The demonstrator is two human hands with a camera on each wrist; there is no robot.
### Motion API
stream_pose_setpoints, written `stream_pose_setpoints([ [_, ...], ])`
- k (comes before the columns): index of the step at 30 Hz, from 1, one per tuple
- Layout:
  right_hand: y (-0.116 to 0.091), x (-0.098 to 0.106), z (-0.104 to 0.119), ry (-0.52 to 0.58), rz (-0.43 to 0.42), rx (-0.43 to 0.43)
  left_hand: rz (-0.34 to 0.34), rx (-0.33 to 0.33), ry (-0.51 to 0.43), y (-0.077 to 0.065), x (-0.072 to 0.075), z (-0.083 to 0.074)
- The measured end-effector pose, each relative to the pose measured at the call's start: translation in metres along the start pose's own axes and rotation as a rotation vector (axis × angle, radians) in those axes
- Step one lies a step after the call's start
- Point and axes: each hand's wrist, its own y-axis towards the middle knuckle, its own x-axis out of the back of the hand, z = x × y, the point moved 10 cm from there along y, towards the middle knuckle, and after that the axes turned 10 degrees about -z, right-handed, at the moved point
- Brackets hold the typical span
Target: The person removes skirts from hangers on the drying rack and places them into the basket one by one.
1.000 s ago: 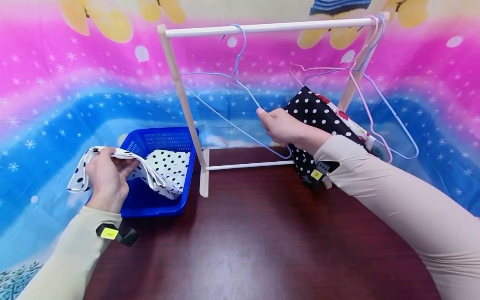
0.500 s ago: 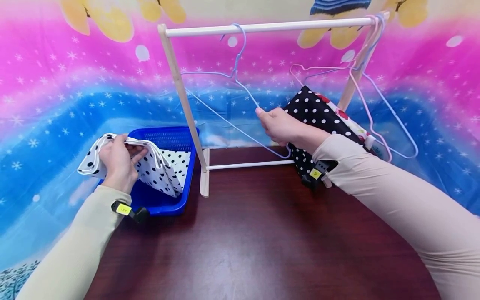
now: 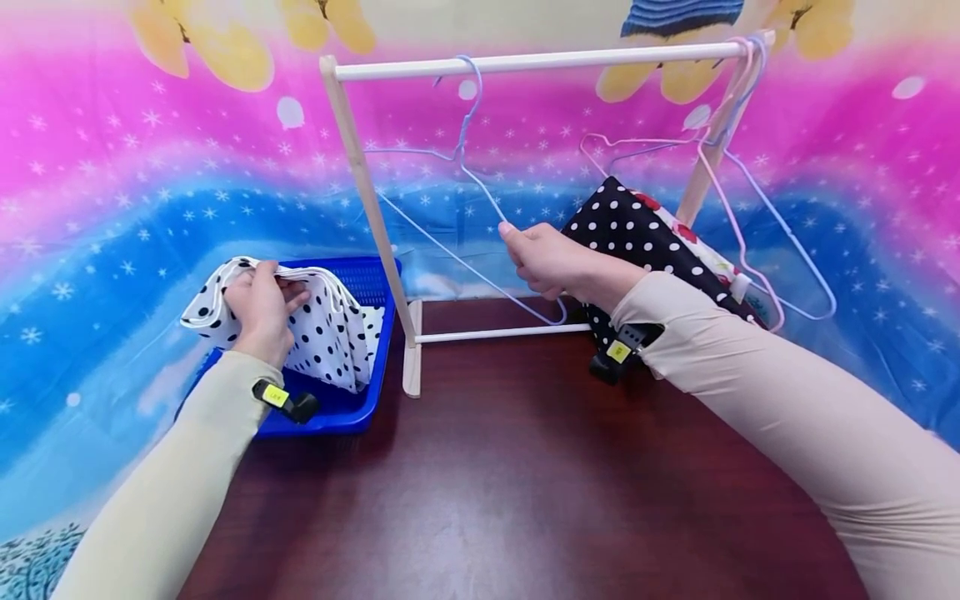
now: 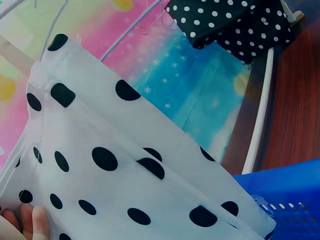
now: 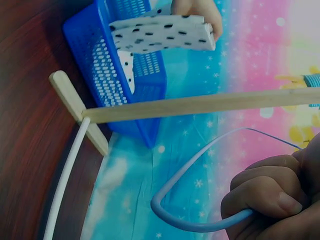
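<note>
My left hand (image 3: 264, 304) pinches a folded white cloth with black dots (image 3: 330, 325), its folds draped over the fingers. The cloth hangs down over the blue basket (image 3: 318, 423). My right hand (image 3: 551, 257) grips the right arm of a light blue wire hanger (image 3: 480, 190), whose hook stays over the rack's top bar (image 3: 570, 61). In the right wrist view, the curled fingers wrap round the hanger (image 5: 200, 227). The left wrist view is mostly filled by the cloth (image 4: 125, 185), with a few left fingertips at its lower left.
More white dotted cloth (image 3: 372, 321) lies in the basket. Right of my right hand hang a black cloth with white dots (image 3: 626, 225) and a red-patterned white cloth. A pink hanger (image 3: 727, 200) and another blue hanger (image 3: 780, 225) sit at the rack's right end.
My left hand has moved right and up with the dotted cloth, covering more of the basket. My right hand and the held hanger have shifted slightly left.
</note>
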Motion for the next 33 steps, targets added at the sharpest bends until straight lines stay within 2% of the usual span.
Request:
stream_pose_setpoints([
  [11, 0.001, -0.007, 0.002, 0.011, 0.012, -0.012, 0.004, -0.027, 0.089, 0.013, -0.012, 0.0],
  [17, 0.001, -0.008, 0.002, 0.01, 0.021, -0.005, -0.013, -0.001, 0.098, 0.023, -0.011, 0.001],
  [23, 0.001, -0.008, 0.002, 0.006, 0.015, -0.015, 0.008, 0.02, 0.149, 0.037, -0.012, 0.007],
  [29, 0.0, -0.008, 0.002, 0.016, 0.008, -0.025, 0.033, 0.028, 0.243, 0.051, -0.016, 0.017],
  [33, -0.001, -0.008, 0.003, 0.015, 0.014, -0.02, 0.04, 0.042, 0.341, 0.056, -0.021, 0.026],
])
